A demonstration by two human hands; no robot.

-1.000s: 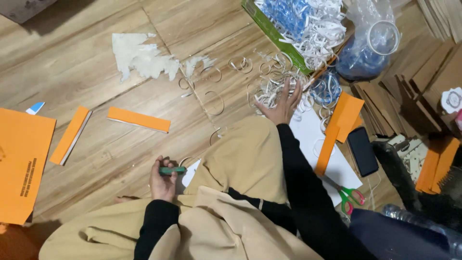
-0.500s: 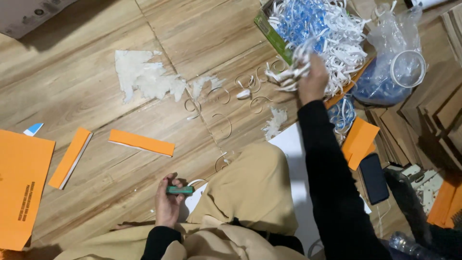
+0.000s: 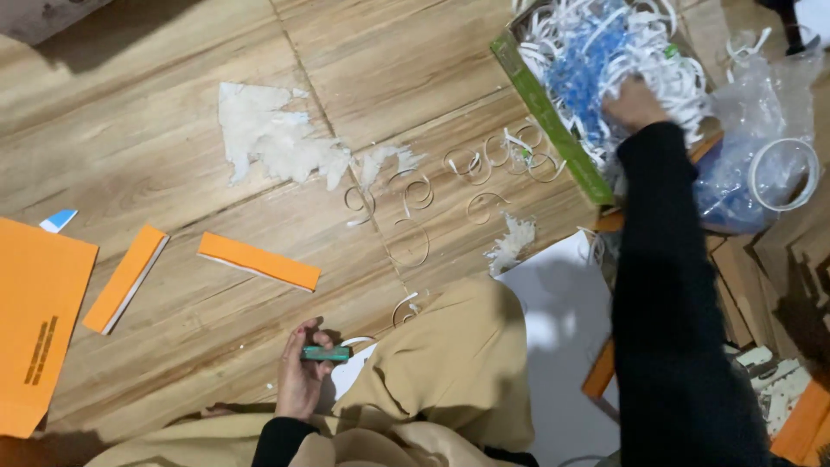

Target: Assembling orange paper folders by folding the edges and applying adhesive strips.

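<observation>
I sit on a wooden floor (image 3: 173, 52). My left hand (image 3: 301, 374) rests low beside my knee and holds a small green tool (image 3: 325, 353). My right hand (image 3: 633, 102) is stretched far out, its fingers dug into a pile of white and blue paper strips (image 3: 596, 52) in a green-edged box (image 3: 545, 112). Whether it grips any strips is hidden by the pile. Several curled white paper strips (image 3: 415, 195) lie on the floor between the box and my knee.
Torn white paper (image 3: 264, 138) lies on the floor. Two orange card strips (image 3: 258, 260) (image 3: 126, 278) and a large orange sheet (image 3: 35, 324) sit at left. A white sheet (image 3: 553, 337) lies by my knee. A clear plastic bag with a white ring (image 3: 782, 173) and brown card pieces (image 3: 778, 277) are at right.
My right hand has reached farther out, from the curled strips on the floor up into the strip pile in the box. The left hand has kept its hold on the green tool.
</observation>
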